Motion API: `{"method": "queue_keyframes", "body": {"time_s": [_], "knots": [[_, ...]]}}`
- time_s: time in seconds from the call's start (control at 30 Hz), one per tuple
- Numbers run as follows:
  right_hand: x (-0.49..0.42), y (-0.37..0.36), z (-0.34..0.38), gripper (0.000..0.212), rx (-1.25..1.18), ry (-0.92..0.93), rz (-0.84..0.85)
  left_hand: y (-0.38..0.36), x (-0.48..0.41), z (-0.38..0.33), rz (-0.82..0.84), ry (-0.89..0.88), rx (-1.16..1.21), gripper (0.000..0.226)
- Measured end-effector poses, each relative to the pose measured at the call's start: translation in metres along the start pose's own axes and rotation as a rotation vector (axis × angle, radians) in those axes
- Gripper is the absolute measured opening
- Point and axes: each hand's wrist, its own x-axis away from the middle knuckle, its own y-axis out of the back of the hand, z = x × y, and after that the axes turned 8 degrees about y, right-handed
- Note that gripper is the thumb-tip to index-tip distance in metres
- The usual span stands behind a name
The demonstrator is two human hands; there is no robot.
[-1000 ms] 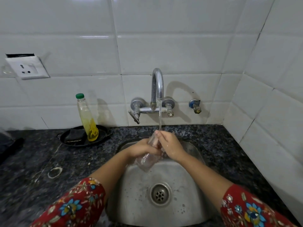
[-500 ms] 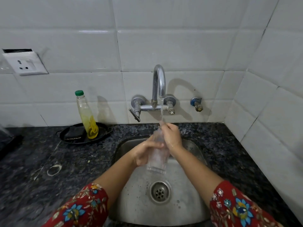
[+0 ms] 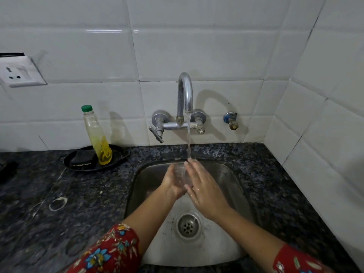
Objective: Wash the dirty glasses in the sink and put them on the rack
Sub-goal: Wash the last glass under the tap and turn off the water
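We see left hand (image 3: 173, 183) cupping glass (image 3: 182, 174) from left, right hand (image 3: 204, 191) flat against its right side, fingers extended. Glass between palms, under water stream (image 3: 188, 138), over sink (image 3: 232, 174); axis unclear. Count: one glass, one tap (image 3: 185, 95), one bottle (image 3: 97, 136). No rack visible.

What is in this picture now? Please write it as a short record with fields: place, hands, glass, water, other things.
place: steel sink set in a dark stone counter
hands: left hand and right hand cup the glass between them
glass: clear glass, held over the sink under the stream
water: tap running
other things: bottle with green cap, standing on a black dish; wall socket
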Motion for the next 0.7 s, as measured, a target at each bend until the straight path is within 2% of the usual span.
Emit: {"method": "queue_keyframes", "body": {"time_s": [0.07, 0.13, 0.27, 0.37, 0.4, 0.43, 0.5, 0.57, 0.7], "knots": [[-0.001, -0.011, -0.010, 0.068, 0.132, 0.087, 0.014, -0.006, -0.002, -0.002, 0.025, -0.005, 0.075, 0.075], [-0.005, -0.014, -0.020, 0.073, 0.148, 0.137, -0.006, -0.011, -0.001, -0.009, 0.010, -0.027, 0.075, 0.078], [-0.013, -0.014, -0.026, 0.068, 0.113, 0.150, -0.076, -0.010, -0.005, -0.023, -0.074, -0.113, 0.124, 0.075], [-0.028, -0.013, -0.014, 0.081, 0.011, -0.100, -0.030, -0.014, -0.016, -0.019, -0.210, -0.316, -0.009, 0.077], [-0.034, -0.009, -0.012, 0.079, -0.024, -0.204, -0.012, -0.018, -0.015, -0.016, -0.294, -0.412, -0.028, 0.074], [-0.040, -0.003, -0.011, 0.071, -0.040, -0.304, 0.012, -0.021, -0.015, -0.015, -0.379, -0.499, -0.080, 0.071], [-0.053, 0.012, -0.008, 0.050, -0.061, -0.482, 0.103, -0.025, -0.013, -0.014, -0.411, -0.580, -0.197, 0.069], [-0.059, 0.021, -0.006, 0.039, -0.277, -0.648, 0.168, -0.022, -0.009, -0.016, -0.318, -0.529, -0.261, 0.061], [-0.050, 0.027, -0.011, 0.025, -1.310, -0.987, 0.272, -0.013, -0.002, -0.016, -0.007, -0.318, -0.332, 0.028]]}}
